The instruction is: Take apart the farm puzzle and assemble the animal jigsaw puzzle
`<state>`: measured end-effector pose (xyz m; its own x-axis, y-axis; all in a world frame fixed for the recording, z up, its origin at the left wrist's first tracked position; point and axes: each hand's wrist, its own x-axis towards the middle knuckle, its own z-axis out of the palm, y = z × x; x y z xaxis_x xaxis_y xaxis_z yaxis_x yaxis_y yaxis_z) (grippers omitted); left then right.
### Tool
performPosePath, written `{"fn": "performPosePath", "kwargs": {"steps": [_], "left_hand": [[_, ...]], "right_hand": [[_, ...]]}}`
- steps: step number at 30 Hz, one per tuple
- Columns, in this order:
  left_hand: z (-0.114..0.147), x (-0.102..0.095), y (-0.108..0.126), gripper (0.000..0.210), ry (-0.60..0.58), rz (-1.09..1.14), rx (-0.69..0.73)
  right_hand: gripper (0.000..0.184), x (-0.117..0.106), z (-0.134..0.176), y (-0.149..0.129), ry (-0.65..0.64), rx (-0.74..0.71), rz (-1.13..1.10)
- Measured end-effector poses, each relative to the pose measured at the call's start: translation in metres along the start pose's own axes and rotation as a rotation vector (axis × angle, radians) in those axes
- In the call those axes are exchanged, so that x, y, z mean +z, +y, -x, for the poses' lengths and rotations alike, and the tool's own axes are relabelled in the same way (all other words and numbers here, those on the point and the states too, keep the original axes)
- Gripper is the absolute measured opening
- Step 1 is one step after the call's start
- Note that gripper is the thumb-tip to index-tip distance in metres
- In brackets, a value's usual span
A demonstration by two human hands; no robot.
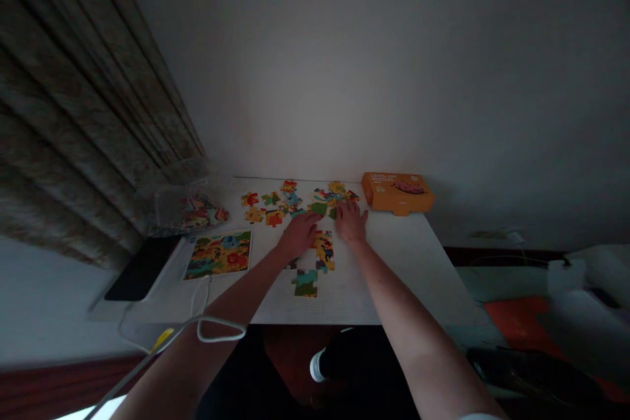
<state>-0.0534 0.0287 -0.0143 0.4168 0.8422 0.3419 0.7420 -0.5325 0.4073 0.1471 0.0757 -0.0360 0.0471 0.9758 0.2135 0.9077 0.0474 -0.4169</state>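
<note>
Over a spread of jigsaw pieces on the white table, my left hand (pixel 299 234) lies palm down, its fingers stretched toward a green puzzle piece (pixel 317 208). My right hand (pixel 351 222) rests just to the right with fingers spread, the fingertips touching or over pieces in the far group (pixel 337 188). Between and below the hands, a joined strip of pieces (pixel 325 249) shows a small figure on yellow. Closer to me is a green and teal piece (pixel 306 283). Loose pieces (pixel 274 217) lie left of the far group. My left hand partly hides some pieces.
An orange puzzle box (pixel 398 193) stands at the back right. At left are a picture card (pixel 219 254), a clear plastic bag (pixel 191 210) with colourful contents and a black phone-like slab (pixel 142 269). A white cable (pixel 221 327) hangs before my left forearm.
</note>
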Motion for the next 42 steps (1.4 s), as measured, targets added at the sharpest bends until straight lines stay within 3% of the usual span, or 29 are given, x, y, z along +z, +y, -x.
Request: {"fn": "performPosePath", "kwargs": {"steps": [3, 6, 11, 16, 21, 27, 30, 34, 38, 42], "left_hand": [[-0.037, 0.012, 0.000, 0.042, -0.056, -0.082, -0.016], [-0.058, 0.016, -0.004, 0.039, -0.076, -0.174, -0.040], [-0.069, 0.004, -0.023, 0.032, -0.081, -0.290, -0.053], [-0.078, 0.000, -0.037, 0.035, -0.011, -0.372, -0.247], [-0.103, 0.021, -0.020, 0.043, -0.074, -0.259, -0.187], [-0.134, 0.035, 0.000, 0.047, -0.201, -0.144, -0.392], [-0.144, 0.033, -0.003, 0.054, -0.102, 0.021, -0.470], [-0.144, 0.031, -0.007, 0.028, 0.133, 0.400, -0.515], [-0.123, 0.037, 0.002, 0.022, 0.313, 0.732, -0.573], [-0.093, 0.045, 0.017, 0.023, 0.347, 0.890, -0.546]], "right_hand": [[0.043, 0.001, 0.000, 0.000, 0.024, -0.032, 0.000], [0.042, 0.000, 0.000, 0.000, 0.031, -0.026, 0.007], [0.042, -0.004, 0.001, -0.004, -0.012, 0.005, 0.033], [0.041, -0.006, 0.001, -0.006, -0.029, 0.024, 0.019], [0.041, -0.005, 0.000, -0.006, 0.018, 0.024, -0.028], [0.042, -0.007, 0.001, -0.006, 0.011, 0.045, -0.007], [0.042, -0.007, 0.001, -0.007, 0.008, 0.052, -0.004], [0.042, -0.007, -0.001, -0.005, 0.060, 0.053, -0.058], [0.047, -0.004, -0.003, 0.001, 0.128, 0.045, -0.182], [0.042, 0.001, -0.005, 0.010, 0.150, 0.014, -0.303]]}}
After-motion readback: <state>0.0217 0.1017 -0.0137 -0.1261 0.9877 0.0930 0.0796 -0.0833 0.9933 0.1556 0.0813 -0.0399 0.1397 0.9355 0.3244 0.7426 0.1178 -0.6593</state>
